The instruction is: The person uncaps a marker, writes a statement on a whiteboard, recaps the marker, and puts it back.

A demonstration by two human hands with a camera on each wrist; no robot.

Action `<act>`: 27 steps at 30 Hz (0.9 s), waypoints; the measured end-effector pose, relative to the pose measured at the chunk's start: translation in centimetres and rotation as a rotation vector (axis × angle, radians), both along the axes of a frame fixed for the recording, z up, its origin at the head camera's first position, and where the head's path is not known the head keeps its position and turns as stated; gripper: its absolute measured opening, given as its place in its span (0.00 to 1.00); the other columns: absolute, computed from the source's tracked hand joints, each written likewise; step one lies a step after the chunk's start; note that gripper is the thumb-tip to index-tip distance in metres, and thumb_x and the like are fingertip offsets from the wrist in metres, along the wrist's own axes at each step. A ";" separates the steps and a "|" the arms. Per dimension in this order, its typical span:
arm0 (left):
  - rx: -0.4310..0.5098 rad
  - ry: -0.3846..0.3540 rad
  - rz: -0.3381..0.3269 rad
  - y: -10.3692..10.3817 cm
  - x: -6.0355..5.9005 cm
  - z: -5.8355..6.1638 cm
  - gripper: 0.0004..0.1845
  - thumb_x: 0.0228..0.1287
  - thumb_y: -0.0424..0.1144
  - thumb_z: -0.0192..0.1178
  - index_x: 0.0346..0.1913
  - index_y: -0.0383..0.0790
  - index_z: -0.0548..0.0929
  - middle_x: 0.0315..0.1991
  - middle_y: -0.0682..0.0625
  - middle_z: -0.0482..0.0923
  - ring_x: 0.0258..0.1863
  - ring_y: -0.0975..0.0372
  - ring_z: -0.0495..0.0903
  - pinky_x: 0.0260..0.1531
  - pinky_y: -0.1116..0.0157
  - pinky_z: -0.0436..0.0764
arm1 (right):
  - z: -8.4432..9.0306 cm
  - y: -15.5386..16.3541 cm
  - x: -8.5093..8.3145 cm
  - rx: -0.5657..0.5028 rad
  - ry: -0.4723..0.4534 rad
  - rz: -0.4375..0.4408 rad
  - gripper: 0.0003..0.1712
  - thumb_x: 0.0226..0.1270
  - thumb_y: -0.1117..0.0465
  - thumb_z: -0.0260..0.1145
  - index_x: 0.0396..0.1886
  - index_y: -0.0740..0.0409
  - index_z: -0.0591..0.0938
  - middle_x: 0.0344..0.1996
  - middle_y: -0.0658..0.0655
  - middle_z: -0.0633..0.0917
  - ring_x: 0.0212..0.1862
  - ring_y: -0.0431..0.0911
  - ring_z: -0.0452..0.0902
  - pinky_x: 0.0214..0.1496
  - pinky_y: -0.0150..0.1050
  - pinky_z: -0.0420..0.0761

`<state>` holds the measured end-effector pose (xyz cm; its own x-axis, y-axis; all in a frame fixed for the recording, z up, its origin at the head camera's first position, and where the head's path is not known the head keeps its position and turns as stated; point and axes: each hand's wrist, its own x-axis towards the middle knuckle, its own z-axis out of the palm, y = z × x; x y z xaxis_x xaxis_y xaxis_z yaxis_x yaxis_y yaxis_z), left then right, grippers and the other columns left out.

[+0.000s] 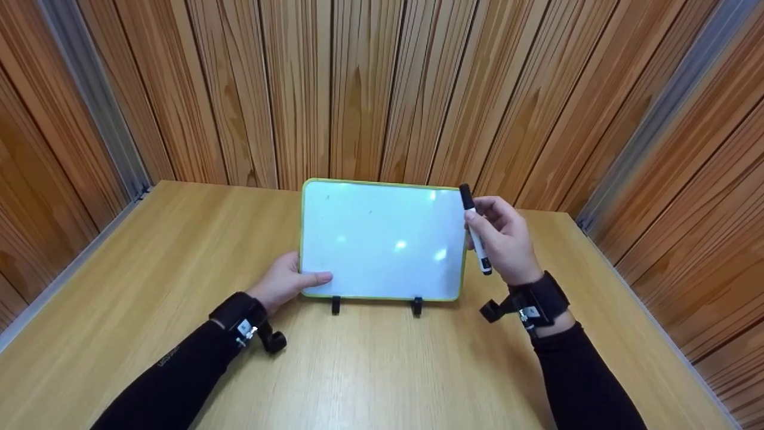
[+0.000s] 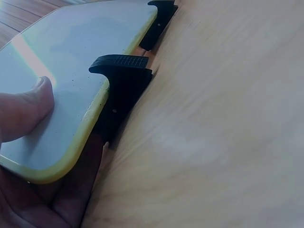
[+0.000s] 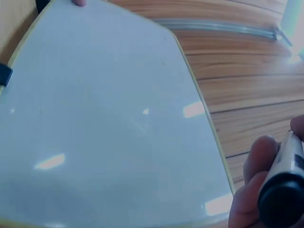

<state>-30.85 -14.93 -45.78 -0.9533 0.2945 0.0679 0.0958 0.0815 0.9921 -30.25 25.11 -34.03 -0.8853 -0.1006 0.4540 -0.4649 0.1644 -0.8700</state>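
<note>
A small whiteboard (image 1: pixel 382 239) with a yellow-green rim leans upright on a stand with two black hooks (image 1: pixel 335 305). My left hand (image 1: pixel 287 279) grips its lower left corner, thumb on the white face and fingers behind, as the left wrist view shows beside a black hook (image 2: pixel 121 85). At the board's right edge, my right hand (image 1: pixel 506 242) pinches a marker (image 1: pixel 476 233) with a white barrel and black ends. In the right wrist view the marker's black end (image 3: pixel 282 199) points toward the camera. A few tiny dark specks dot the board's face.
The board stands on a light wood table (image 1: pixel 334 370) in front of a wood-panelled wall (image 1: pixel 358 89). Metal strips (image 1: pixel 89 89) run up the corners between the panels. Both wrists wear black straps (image 1: pixel 540 301) with small devices.
</note>
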 end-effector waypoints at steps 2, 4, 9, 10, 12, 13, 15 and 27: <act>-0.008 -0.002 0.006 -0.1 0.1 0.0 0.26 0.74 0.34 0.75 0.69 0.28 0.80 0.64 0.39 0.88 0.63 0.55 0.85 0.64 0.64 0.79 | 0.1 -0.6 0.3 0.006 0.017 0.022 0.10 0.86 0.66 0.64 0.59 0.65 0.83 0.38 0.65 0.84 0.30 0.51 0.81 0.36 0.39 0.88; -0.012 -0.003 0.002 -0.1 0.3 0.0 0.27 0.74 0.34 0.75 0.69 0.28 0.80 0.63 0.39 0.88 0.63 0.55 0.86 0.64 0.65 0.80 | 0.0 -1.1 0.6 0.011 0.031 0.056 0.09 0.86 0.67 0.64 0.59 0.66 0.83 0.37 0.65 0.84 0.29 0.51 0.81 0.35 0.39 0.87; -0.011 -0.001 -0.032 -0.1 0.8 0.1 0.29 0.74 0.34 0.75 0.73 0.29 0.79 0.66 0.40 0.87 0.66 0.54 0.84 0.65 0.64 0.80 | -0.2 -2.2 1.3 0.057 0.063 0.165 0.11 0.87 0.68 0.63 0.60 0.70 0.82 0.36 0.66 0.85 0.29 0.51 0.81 0.33 0.39 0.85; -0.009 0.000 -0.041 -0.1 0.9 0.1 0.30 0.75 0.35 0.75 0.73 0.29 0.79 0.66 0.40 0.87 0.67 0.53 0.84 0.66 0.64 0.80 | -0.3 -2.3 1.4 0.070 0.068 0.183 0.11 0.87 0.68 0.63 0.60 0.70 0.82 0.36 0.66 0.86 0.29 0.51 0.81 0.33 0.39 0.85; -0.004 -0.001 -0.054 -0.1 1.1 0.1 0.30 0.75 0.35 0.75 0.74 0.29 0.79 0.66 0.40 0.87 0.68 0.53 0.84 0.66 0.64 0.80 | -0.4 -2.6 1.5 0.092 0.077 0.209 0.11 0.86 0.69 0.63 0.59 0.71 0.82 0.35 0.65 0.86 0.29 0.51 0.81 0.32 0.40 0.85; -0.004 -0.001 -0.060 -0.1 1.2 0.1 0.29 0.75 0.35 0.74 0.73 0.29 0.79 0.66 0.40 0.87 0.68 0.53 0.84 0.66 0.64 0.80 | -0.4 -2.7 1.6 0.101 0.079 0.218 0.10 0.86 0.69 0.64 0.59 0.71 0.82 0.35 0.65 0.86 0.28 0.51 0.81 0.32 0.40 0.84; -0.003 0.001 -0.068 -0.1 1.4 0.1 0.28 0.75 0.35 0.74 0.72 0.29 0.80 0.65 0.40 0.87 0.66 0.55 0.85 0.65 0.65 0.80 | -0.5 -2.8 1.7 0.116 0.084 0.230 0.10 0.85 0.70 0.64 0.58 0.70 0.82 0.34 0.64 0.86 0.28 0.51 0.81 0.31 0.40 0.84; -0.040 0.016 -0.054 0.4 1.9 0.3 0.29 0.72 0.37 0.77 0.68 0.27 0.80 0.60 0.39 0.89 0.59 0.57 0.87 0.60 0.64 0.82 | -2.3 -4.2 2.0 0.211 0.089 0.324 0.09 0.84 0.69 0.66 0.57 0.69 0.84 0.34 0.61 0.87 0.27 0.48 0.81 0.28 0.38 0.78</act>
